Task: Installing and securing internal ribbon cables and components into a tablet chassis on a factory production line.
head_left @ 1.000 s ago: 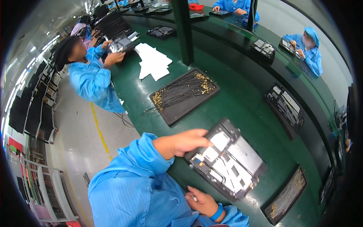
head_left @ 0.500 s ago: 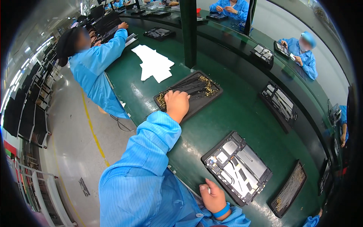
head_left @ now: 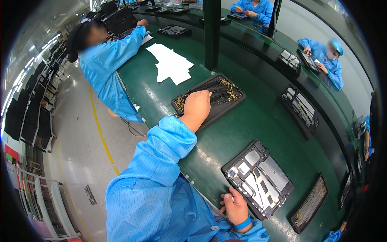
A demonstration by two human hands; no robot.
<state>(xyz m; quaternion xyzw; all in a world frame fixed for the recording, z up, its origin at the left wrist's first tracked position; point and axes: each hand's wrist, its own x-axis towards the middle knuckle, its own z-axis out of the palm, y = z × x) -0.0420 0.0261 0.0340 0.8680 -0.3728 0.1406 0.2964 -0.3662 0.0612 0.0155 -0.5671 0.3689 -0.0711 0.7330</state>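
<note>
My left hand [head_left: 197,107] reaches over the near left part of a black tray [head_left: 221,114] of thin black cables [head_left: 215,89] with gold-coloured ends. Its fingers bend down among the cables; the fingertips are hidden, so what they pinch does not show. Lower right, my right hand [head_left: 236,206], with a blue band at the wrist, is curled at the table's edge. Whatever lies inside its fingers cannot be made out. Just beyond it rests an opened tablet-like device [head_left: 260,179], its silver battery and inner boards bare, lying at a slant on the green table.
A second tray [head_left: 309,203] of thin grey cables lies on the right. White sheets [head_left: 171,64] lie beyond the first tray, near a green post [head_left: 211,36]. Another opened device [head_left: 299,107] sits farther right. A co-worker in blue [head_left: 107,68] works at the left.
My left hand has shifted slightly over the cable tray, its fingers more bent. My right hand has turned a little, its fingers now nearer the opened device. The whole view has shifted slightly.
</note>
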